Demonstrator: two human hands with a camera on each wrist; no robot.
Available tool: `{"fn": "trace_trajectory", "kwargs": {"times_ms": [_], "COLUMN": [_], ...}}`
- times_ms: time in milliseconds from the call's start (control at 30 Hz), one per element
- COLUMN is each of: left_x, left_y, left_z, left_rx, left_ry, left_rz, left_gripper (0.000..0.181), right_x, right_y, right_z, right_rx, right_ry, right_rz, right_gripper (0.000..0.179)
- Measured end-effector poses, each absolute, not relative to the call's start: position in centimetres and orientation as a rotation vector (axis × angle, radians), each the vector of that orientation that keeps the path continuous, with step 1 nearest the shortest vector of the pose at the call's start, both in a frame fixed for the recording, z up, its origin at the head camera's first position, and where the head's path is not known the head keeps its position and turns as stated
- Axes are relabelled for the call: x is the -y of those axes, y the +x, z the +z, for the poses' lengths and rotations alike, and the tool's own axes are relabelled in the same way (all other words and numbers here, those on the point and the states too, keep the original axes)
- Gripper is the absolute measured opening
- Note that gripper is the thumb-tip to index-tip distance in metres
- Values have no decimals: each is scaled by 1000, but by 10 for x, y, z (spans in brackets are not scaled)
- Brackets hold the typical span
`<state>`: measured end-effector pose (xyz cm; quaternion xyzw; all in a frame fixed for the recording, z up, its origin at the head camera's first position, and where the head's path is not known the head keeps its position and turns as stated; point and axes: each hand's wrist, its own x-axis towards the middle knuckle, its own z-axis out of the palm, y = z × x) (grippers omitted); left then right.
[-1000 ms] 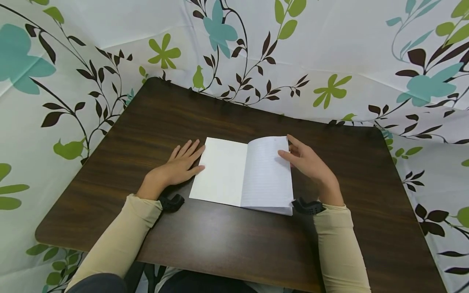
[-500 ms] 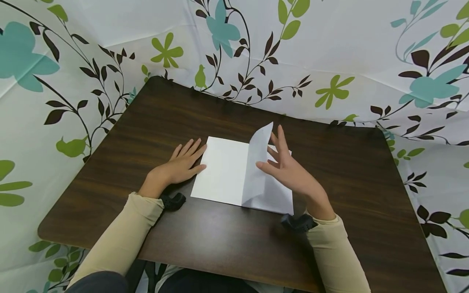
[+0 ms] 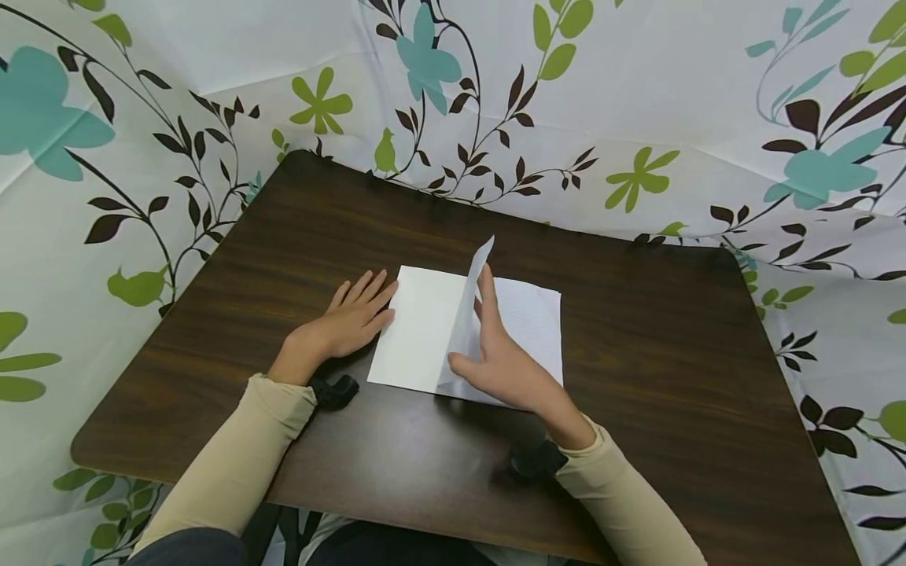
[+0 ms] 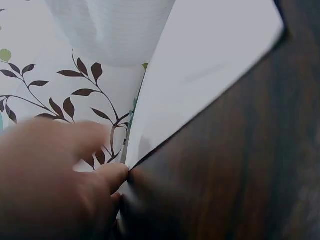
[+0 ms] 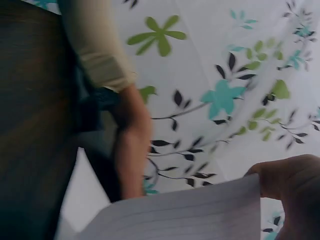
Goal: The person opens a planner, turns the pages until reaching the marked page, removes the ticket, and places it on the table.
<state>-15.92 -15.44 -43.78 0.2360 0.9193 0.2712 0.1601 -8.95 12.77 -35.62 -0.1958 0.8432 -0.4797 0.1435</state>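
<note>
An open notebook (image 3: pixel 425 322) lies on the dark wooden table, its left side blank white and its right-hand pages (image 3: pixel 534 322) partly covered. One thin leaf (image 3: pixel 463 310) stands nearly upright between the two sides. My right hand (image 3: pixel 499 358) pushes this leaf from its right with straight fingers, the thumb apart from them. In the right wrist view, a finger (image 5: pixel 272 177) meets the corner of the lined leaf (image 5: pixel 200 212). My left hand (image 3: pixel 340 318) rests flat with fingers spread, the fingertips at the notebook's left edge. Left fingers (image 4: pixel 112 176) also show at that edge in the left wrist view.
The dark wooden table (image 3: pixel 672 354) extends around the notebook on all sides. Behind it hangs a white cloth (image 3: pixel 637 94) printed with leaves and flowers. A black wrist device (image 3: pixel 336 391) sits below the left hand, another (image 3: pixel 535 460) below the right.
The right hand has swept leftward from the notebook's right edge, lifting the lined leaf and swinging it up towards the left. My left hand has stayed in place.
</note>
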Motion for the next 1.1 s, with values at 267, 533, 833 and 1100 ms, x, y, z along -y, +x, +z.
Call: {"fn": "trace_trajectory", "kwargs": {"times_ms": [267,533,833,1100], "left_x": [154,153,152,154], "left_y": [-160,-160,-161,-163], "left_z": [-436,-435,-436,-445], "left_rx": [-2610,-2612,-2617,-2647], "left_ry": [615,611,629,663], "left_rz": [795,852,826,781], "left_gripper": [77,75,73,80], "right_x": [-103,-87,-89,-104], "right_y": [-85,-88,-89,-99], "right_z": [-381,-409,-424,-414], "right_rx": [-2523,-2541,-2543,-2498], "right_ry": [-651,-669,-752,-763], "right_rz": [-1299,-1193,-970,-1014], "right_gripper": [118,115,105,80]}}
